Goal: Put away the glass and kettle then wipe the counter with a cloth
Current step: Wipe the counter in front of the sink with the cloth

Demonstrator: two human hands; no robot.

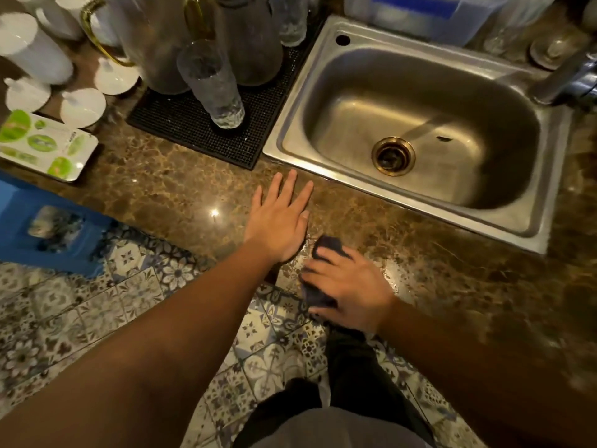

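My left hand [279, 218] lies flat, fingers spread, on the brown marble counter [168, 189] just in front of the sink. Close to its right, my right hand [349, 287] presses a dark blue cloth [326, 245] onto the counter's front edge; the cloth shows above and below my fingers. A wet sheen shows on the stone beside the cloth. A tall clear glass [211, 84] stands upside down on the black rubber mat [181, 124] at the back left. Behind it stand larger glass jugs [248, 37], blurred; I cannot tell which is the kettle.
A steel sink [420, 124] fills the back right, its tap [568, 79] at the far right. White cups [82, 106] and a green-and-white tray [45, 147] sit at the left. A blue crate [42, 227] stands below on the patterned tile floor.
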